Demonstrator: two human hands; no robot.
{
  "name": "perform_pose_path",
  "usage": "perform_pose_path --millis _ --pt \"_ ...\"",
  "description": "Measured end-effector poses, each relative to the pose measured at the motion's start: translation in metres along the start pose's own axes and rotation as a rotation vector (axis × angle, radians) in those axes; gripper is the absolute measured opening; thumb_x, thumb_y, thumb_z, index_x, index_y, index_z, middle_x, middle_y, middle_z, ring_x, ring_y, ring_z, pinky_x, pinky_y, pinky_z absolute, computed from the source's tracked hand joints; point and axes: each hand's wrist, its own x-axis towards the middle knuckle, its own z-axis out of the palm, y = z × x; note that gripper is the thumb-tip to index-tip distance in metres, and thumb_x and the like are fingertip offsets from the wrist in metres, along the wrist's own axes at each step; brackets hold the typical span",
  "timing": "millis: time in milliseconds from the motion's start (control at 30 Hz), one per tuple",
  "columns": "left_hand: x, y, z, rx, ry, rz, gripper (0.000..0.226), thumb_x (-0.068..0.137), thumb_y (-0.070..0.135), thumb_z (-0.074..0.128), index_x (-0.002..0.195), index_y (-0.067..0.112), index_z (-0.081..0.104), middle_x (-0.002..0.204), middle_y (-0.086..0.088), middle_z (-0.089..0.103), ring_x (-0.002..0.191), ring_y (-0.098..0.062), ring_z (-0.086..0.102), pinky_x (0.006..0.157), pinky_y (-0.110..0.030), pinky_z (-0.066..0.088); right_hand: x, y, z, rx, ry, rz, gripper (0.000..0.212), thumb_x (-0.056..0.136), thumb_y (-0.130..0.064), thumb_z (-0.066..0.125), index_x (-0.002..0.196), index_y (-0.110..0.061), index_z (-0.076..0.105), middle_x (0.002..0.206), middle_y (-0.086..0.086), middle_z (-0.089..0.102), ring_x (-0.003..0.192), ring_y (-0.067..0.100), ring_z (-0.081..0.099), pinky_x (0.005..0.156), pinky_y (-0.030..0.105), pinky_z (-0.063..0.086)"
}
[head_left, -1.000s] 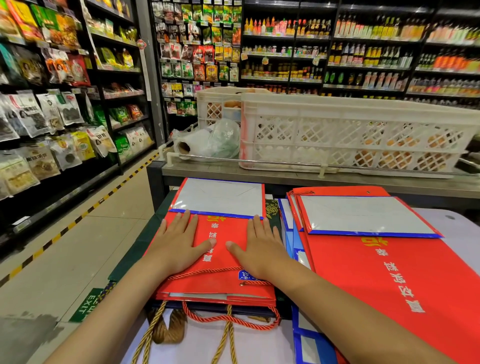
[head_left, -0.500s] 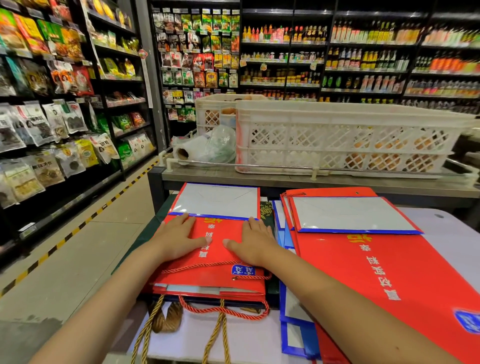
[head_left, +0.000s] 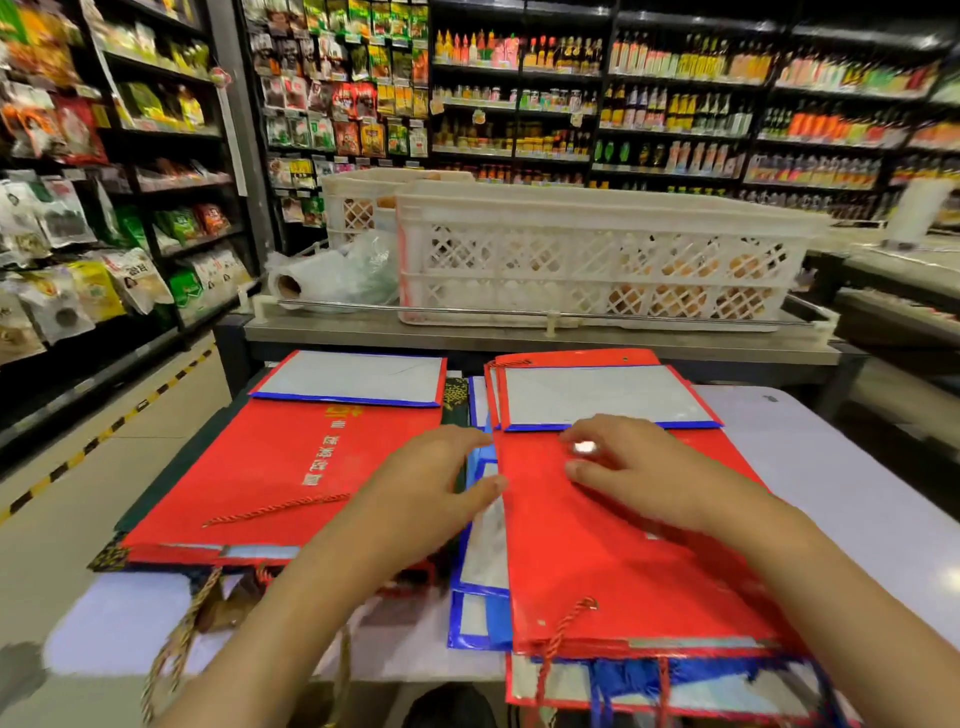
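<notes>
A large white lattice crate (head_left: 597, 270) stands on a grey metal counter (head_left: 519, 340), with a smaller white crate (head_left: 358, 208) behind its left end and a roll of clear plastic bags (head_left: 311, 280) lying just beside it on the left. Dark shelves of bottles (head_left: 675, 104) fill the back wall, and shelves of snack packets (head_left: 78, 260) line the left aisle. A yellow-and-black striped tape (head_left: 78, 457) runs along the pale floor below them.
</notes>
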Motion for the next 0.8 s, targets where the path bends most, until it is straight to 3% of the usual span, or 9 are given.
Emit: perform_pose_path --millis 100,167,267,333,433,500,600,800 --pt "-0.012 0.022 0.021 -0.102 -0.068 0.108 0.061 0.084 0.061 0.053 0.136 0.030 0.046 0.136 0.016 0.048 0.123 0.002 0.040 0.106 -0.018 0.030 -0.045 0.025 -0.007 -0.023 0.042 0.014 0.038 0.092 -0.035 0.059 0.127 -0.021 0.054 0.127 -0.008 0.055 0.115 0.007 0.050 0.098 0.018 0.034" --pt "-0.021 0.027 0.034 -0.126 -0.153 0.157 0.074 0.073 0.073 0.039 0.136 0.034 0.046 0.138 0.023 0.043 0.124 0.009 0.036 0.107 -0.013 0.028 -0.074 0.037 -0.003 -0.035 0.050 0.026 0.045 0.089 -0.047 0.058 0.130 -0.030 0.050 0.129 -0.018 0.046 0.119 -0.001 0.042 0.105 0.015 0.028" --pt "-0.028 0.022 0.047 -0.130 -0.194 0.142 0.079 0.068 0.078 0.033 0.137 0.040 0.044 0.145 0.028 0.033 0.130 0.017 0.024 0.104 0.000 0.013 -0.102 0.045 0.010 -0.009 0.037 0.025 0.072 0.072 -0.086 0.028 0.131 -0.047 0.041 0.136 -0.036 0.025 0.129 -0.016 0.020 0.112 0.012 0.013" --pt "-0.029 0.019 0.050 -0.147 -0.191 0.127 0.077 0.070 0.081 0.038 0.137 0.043 0.044 0.147 0.030 0.029 0.132 0.020 0.019 0.102 0.003 0.008 -0.105 0.049 0.019 -0.018 0.050 0.024 0.085 0.059 -0.096 0.014 0.131 -0.054 0.035 0.136 -0.042 0.012 0.126 -0.027 0.004 0.107 0.004 -0.002" --pt "-0.026 0.018 0.050 -0.124 -0.207 0.109 0.056 0.087 0.062 0.046 0.139 0.043 0.040 0.146 0.034 0.022 0.135 0.018 0.014 0.104 0.001 0.005 -0.096 0.052 0.023 -0.036 0.086 0.023 0.088 0.061 -0.093 0.015 0.135 -0.049 0.036 0.143 -0.035 0.017 0.126 -0.026 0.001 0.105 0.003 -0.005" --pt "-0.021 0.016 0.049 -0.146 -0.215 0.080 0.050 0.092 0.048 0.052 0.140 0.041 0.040 0.146 0.033 0.023 0.136 0.015 0.015 0.109 -0.006 0.009 -0.087 0.052 0.021 -0.047 0.077 0.014 0.072 0.077 -0.083 0.028 0.137 -0.045 0.036 0.149 -0.027 0.022 0.131 -0.017 0.008 0.109 0.009 0.000" --pt "-0.009 0.013 0.049 -0.183 -0.213 0.042 0.047 0.093 0.040 0.055 0.139 0.037 0.044 0.148 0.027 0.028 0.136 0.013 0.018 0.112 -0.015 0.014 -0.073 0.054 0.020 -0.035 0.060 0.029 0.049 0.092 -0.054 0.046 0.139 -0.041 0.036 0.153 -0.021 0.022 0.139 -0.005 0.014 0.110 0.014 0.004" --pt "0.001 0.010 0.050 -0.216 -0.162 0.020 0.041 0.094 0.040 0.056 0.134 0.037 0.050 0.147 0.024 0.036 0.136 0.011 0.021 0.117 -0.027 0.020 -0.058 0.060 0.027 -0.042 0.144 0.038 0.046 0.091 -0.050 0.052 0.134 -0.036 0.046 0.149 -0.017 0.034 0.139 0.003 0.026 0.112 0.020 0.014"
